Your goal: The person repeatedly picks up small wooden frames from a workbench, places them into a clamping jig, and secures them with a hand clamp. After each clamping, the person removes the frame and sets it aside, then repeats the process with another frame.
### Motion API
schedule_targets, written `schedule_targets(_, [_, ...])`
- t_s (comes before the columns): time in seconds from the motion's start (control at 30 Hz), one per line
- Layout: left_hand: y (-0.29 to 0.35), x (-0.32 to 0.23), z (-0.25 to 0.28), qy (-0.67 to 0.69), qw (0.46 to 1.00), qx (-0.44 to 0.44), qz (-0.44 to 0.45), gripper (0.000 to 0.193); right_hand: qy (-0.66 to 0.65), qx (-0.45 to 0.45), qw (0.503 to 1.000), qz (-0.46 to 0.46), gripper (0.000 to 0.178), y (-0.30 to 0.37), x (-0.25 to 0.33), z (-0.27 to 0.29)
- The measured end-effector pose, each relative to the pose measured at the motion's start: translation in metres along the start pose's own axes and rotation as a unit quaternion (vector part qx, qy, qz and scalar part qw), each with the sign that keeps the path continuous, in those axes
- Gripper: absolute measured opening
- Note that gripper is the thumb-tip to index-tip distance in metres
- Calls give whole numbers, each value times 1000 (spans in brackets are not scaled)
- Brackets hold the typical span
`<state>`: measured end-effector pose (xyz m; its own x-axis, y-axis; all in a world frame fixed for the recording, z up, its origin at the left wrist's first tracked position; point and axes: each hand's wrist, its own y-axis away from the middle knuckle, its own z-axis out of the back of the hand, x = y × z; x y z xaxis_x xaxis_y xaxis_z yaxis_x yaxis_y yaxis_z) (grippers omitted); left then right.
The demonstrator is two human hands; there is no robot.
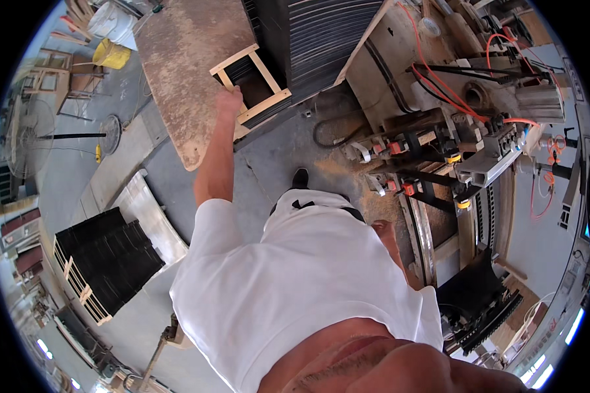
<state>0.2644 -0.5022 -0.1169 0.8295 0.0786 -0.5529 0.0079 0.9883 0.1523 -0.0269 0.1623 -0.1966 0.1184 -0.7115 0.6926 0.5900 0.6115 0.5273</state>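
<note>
Ahead of me, on the near corner of a dusty brown tabletop, sits a rectangular wooden frame (pixel 265 107) with pale bars and dark sides. My left arm is stretched out to it, and my left hand (pixel 229 100) is closed round its left bar. Right behind the frame rises a tall stack of black slatted pieces (pixel 328 36). My right hand (pixel 383 230) hangs low beside my hip, close to the machine. Its fingers are mostly hidden by my body, and nothing shows in it.
A machine with clamps (pixel 406 187) and orange hoses stands at the right, sawdust beneath it. To the left are a stack of black, pale-edged frames (pixel 111 262), a standing fan (pixel 36 137) and a yellow bucket (pixel 111 54). The worn tabletop (pixel 183 59) juts toward me.
</note>
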Motion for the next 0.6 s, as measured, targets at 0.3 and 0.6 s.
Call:
schedule_targets(0.3, [93, -34, -7, -94, 923, -69, -366, 61, -284, 30, 946, -156, 10, 19, -38, -44])
schedule_targets(0.6, [81, -28, -24, -173, 921, 31, -348, 54, -132, -98, 980, -110, 10, 46, 25, -36])
